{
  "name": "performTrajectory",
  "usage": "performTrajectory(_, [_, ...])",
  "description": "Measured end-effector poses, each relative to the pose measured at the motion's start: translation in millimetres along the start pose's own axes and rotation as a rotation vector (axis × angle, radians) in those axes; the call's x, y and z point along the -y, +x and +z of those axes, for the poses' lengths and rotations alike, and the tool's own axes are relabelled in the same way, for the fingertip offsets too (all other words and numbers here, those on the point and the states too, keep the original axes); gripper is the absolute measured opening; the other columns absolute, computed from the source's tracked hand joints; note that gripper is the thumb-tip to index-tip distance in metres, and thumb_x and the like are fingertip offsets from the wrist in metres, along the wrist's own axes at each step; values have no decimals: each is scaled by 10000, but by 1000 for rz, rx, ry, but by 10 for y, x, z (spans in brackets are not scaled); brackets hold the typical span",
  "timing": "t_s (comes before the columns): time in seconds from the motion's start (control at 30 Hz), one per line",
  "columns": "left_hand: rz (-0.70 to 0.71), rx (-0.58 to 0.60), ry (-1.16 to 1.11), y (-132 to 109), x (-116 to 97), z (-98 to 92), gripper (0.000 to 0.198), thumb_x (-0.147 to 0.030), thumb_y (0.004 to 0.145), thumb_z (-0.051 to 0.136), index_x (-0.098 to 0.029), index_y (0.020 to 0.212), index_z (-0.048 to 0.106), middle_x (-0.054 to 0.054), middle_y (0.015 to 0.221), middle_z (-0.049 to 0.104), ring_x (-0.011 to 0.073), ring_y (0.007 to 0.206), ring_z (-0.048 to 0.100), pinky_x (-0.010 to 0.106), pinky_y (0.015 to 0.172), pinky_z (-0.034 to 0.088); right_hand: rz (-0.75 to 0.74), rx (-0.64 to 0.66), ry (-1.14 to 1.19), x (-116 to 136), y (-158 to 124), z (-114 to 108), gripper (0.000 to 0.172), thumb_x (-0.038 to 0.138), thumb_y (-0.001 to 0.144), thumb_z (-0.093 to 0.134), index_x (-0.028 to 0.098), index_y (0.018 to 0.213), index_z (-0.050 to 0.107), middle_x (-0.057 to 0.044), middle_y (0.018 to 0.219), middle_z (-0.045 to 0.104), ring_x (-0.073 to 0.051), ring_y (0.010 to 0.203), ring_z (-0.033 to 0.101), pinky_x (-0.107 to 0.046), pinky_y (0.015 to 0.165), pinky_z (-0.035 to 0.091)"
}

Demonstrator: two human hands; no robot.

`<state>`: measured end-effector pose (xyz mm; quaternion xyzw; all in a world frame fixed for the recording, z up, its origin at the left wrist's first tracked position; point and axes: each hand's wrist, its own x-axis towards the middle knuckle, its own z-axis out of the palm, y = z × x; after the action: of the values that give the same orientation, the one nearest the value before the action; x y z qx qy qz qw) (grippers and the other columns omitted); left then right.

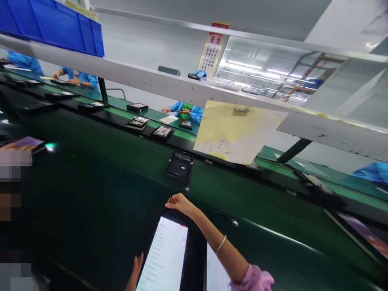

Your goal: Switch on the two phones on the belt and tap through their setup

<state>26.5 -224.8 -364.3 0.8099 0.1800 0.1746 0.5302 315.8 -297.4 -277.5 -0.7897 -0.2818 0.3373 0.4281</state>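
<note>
- The person's right hand (179, 203) is at the far edge of a lit tablet (166, 256), thumb and fingers drawn close together; whether they pinch anything cannot be told
- The left hand (137, 267) is beside the tablet's left edge, nearer the camera than the right hand, fingers extended and partly cut off from view; whether it grips the edge cannot be told
- The tablet reaches from the right hand back past the left, its white page of text lines too blurred to read
- Just beyond the right hand, a short cable (186, 189) with a metal tip shows on the green bench (106, 194)
- Farther beyond lies a dark-screened device (179, 166)
- Right of the tablet, a second lit screen (216, 268) shows partly behind the right forearm (209, 231)
- Above and right of the right hand hangs a yellow sheet (233, 133)
</note>
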Motion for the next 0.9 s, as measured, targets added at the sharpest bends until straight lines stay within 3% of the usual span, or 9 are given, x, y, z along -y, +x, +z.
performTrajectory(0.1, [12,27,3,-38,-65,-86,701,-428,944,552,-306,1593,316,75,1379,676,365,1441,426,632,1234,293,12,-111,-54,90,-123,-8,281,388,956,709,146,826,652,30,746,638,-135,656,631,-303,669,563])
performTrajectory(0.2, [41,102,6,-138,-162,-270,1003,-465,820,714,-251,1628,159,144,1621,409,394,1502,318,623,1216,323,-51,-338,-88,160,-575,-64,214,370,949,714,159,966,681,-7,861,684,-167,774,666,-364,780,577])
performTrajectory(0.27, [42,186,56,-176,-255,-387,1041,-435,849,692,-271,1629,22,153,1693,241,369,1533,262,603,1216,327,-142,-504,-100,114,-1084,-96,253,388,960,685,185,1111,678,-55,1042,706,-215,975,674,-425,916,550])
performTrajectory(0.33, [30,228,101,-179,-348,-454,904,-412,946,567,-317,1619,-29,125,1711,195,327,1552,234,596,1226,306,-188,-661,-119,-46,-1689,-66,303,439,986,620,229,1200,662,-84,1225,674,-247,1151,627,-451,1056,477])
performTrajectory(0.47, [0,178,64,-149,-404,-440,758,-476,1004,453,-381,1611,9,73,1710,217,320,1551,254,605,1212,327,-101,-929,-156,-574,-2771,296,452,469,1002,562,261,1399,500,-118,1497,495,-308,1484,343,-556,1243,244])
performTrajectory(0.57, [-38,168,61,-117,-334,-401,798,-528,976,496,-387,1613,35,80,1705,230,355,1540,274,628,1197,346,27,-927,-124,-909,-3211,700,690,453,1017,546,337,1586,174,-94,1681,227,-318,1561,172,-610,1247,209])
performTrajectory(0.67, [-117,185,46,-75,-301,-400,863,-583,936,541,-382,1616,48,91,1699,245,388,1523,302,650,1162,392,74,-838,-29,-1091,-3346,972,767,464,1022,531,368,1615,55,-62,1718,111,-306,1571,101,-575,1263,167])
performTrajectory(0.8, [-157,173,26,-57,-443,-416,872,-639,909,537,-411,1610,70,53,1699,245,393,1535,272,696,1183,316,4,-788,-52,-1148,-3352,1027,865,447,998,573,370,1623,-20,-54,1727,12,-330,1570,-29,-637,1245,-24])
performTrajectory(0.9, [-187,168,-3,-74,-605,-407,810,-626,944,478,-407,1609,71,26,1705,223,355,1556,225,665,1232,241,11,-739,-54,-1104,-3391,949,882,427,999,578,404,1615,-52,-26,1727,-8,-311,1568,-47,-635,1238,-50])
